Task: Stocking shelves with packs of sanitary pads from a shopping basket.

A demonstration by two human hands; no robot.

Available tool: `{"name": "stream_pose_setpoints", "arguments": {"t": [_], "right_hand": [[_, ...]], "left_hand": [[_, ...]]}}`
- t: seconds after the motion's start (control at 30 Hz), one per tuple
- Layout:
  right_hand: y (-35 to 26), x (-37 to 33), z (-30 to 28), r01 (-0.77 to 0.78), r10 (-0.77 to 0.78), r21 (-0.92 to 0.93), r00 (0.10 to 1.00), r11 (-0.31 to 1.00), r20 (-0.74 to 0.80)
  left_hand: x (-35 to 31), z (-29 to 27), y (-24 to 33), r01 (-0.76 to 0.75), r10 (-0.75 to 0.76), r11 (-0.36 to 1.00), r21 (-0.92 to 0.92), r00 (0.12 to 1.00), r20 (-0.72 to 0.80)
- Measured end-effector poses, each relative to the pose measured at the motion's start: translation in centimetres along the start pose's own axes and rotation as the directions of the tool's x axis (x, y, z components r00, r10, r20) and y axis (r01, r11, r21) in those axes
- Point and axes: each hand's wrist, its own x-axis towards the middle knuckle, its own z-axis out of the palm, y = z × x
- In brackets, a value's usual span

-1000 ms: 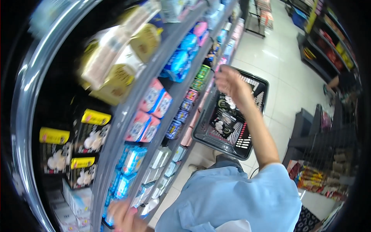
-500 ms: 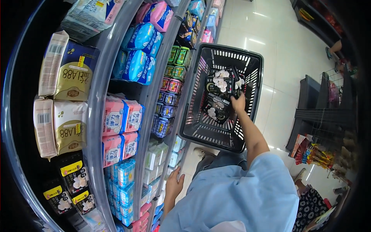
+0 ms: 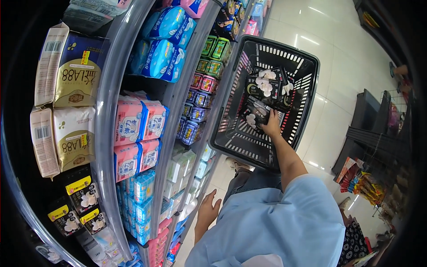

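Note:
A black shopping basket (image 3: 313, 73) with slotted walls is in front of me. Inside lie several black packs of sanitary pads with white flower prints; an upper pack (image 3: 265, 83) is beside another pack (image 3: 287, 89) at its right. My right hand (image 3: 271, 127) reaches into the basket, fingers closed at the right edge of the lower black pad pack (image 3: 257, 113); the fingertips are partly hidden. My left hand (image 3: 208, 211) hangs low beside the shelves, empty, thumb and fingers apart.
Shelves with rounded clear edges (image 3: 116, 75) run along my left, stocked with blue packs (image 3: 163, 60), pink packs (image 3: 128, 124), gold-and-white packs (image 3: 73, 142) and black flower-print packs (image 3: 84, 196). At right are a dark rack (image 3: 369, 138), hanging snack bags (image 3: 367, 182) and another person's patterned clothing (image 3: 353, 240).
My right hand has shifted from beside the upper packs to the lower black pad pack. The view has turned slightly, so the basket appears further right and higher. My left hand stays low.

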Motion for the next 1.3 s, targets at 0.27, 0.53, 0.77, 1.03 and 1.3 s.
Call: {"name": "stream_pose_setpoints", "arguments": {"t": [0.27,0.53,0.77,1.03,1.3], "right_hand": [[-3.6,-1.3,-0.4,-0.031,0.108,-0.363,0.975,0.931,0.193],[-4.2,-2.9,2.2,-0.109,0.143,-0.137,0.951,0.985,0.273],[-4.3,-3.4,-1.9,-0.101,0.108,-0.050,0.981,0.994,0.160],[-6.4,-10.1,-13.6,0.108,-0.129,0.119,0.974,0.987,0.184],[-13.9,-17.9,-20.8,0.894,-0.874,0.022,0.444,0.448,-0.196]], "left_hand": [[-1.7,1.2,-0.4,0.090,-0.090,0.996,0.009,0.995,0.049],[-1.7,1.3,-0.3,0.082,-0.080,0.996,-0.032,0.995,0.059],[0.7,-0.1,-1.4,-0.126,0.126,0.992,0.007,0.990,0.061],[5.3,-2.8,-0.1,-0.333,0.314,0.894,-0.300,0.943,-0.112],[5.4,-8.1,3.8,0.122,0.197,0.269,-0.955,0.964,0.179]]}}
